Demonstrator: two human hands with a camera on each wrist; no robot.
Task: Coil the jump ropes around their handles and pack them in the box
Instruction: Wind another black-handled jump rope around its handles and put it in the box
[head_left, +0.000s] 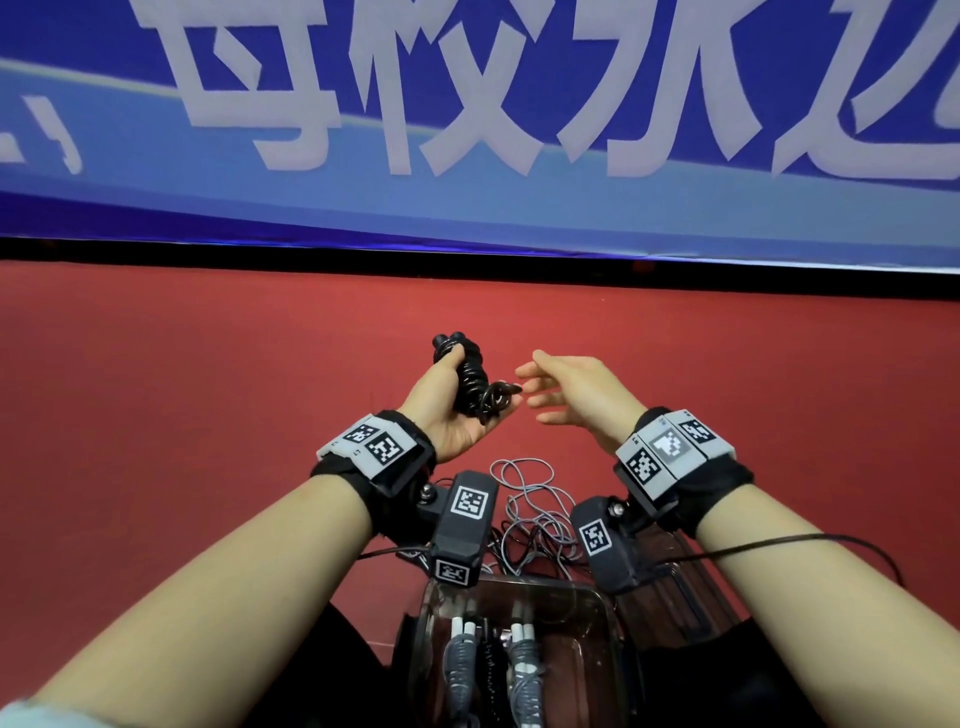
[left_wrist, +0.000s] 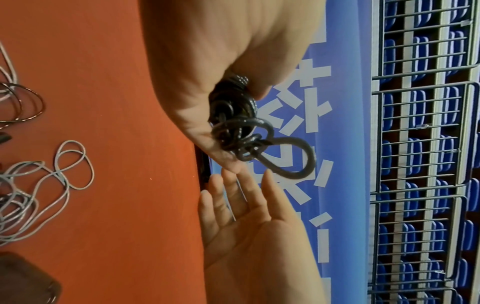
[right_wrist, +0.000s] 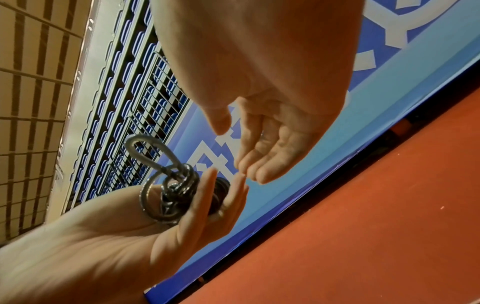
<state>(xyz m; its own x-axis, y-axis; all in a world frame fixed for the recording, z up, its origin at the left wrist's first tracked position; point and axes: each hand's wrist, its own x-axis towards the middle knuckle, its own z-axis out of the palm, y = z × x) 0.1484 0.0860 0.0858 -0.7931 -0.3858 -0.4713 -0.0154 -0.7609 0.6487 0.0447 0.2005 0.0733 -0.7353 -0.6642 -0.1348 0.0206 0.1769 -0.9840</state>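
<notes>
Head view: left hand grips coiled black jump rope, handles pointing away, above the box. Right hand beside it, fingers relaxed, empty, nearest the loose end loop.

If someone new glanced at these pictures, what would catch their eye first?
Probably the black jump rope, coiled round its handles and gripped in the left hand above the red table. Beside it the right hand hangs open, and a loose grey rope lies tangled behind the clear box.
</notes>
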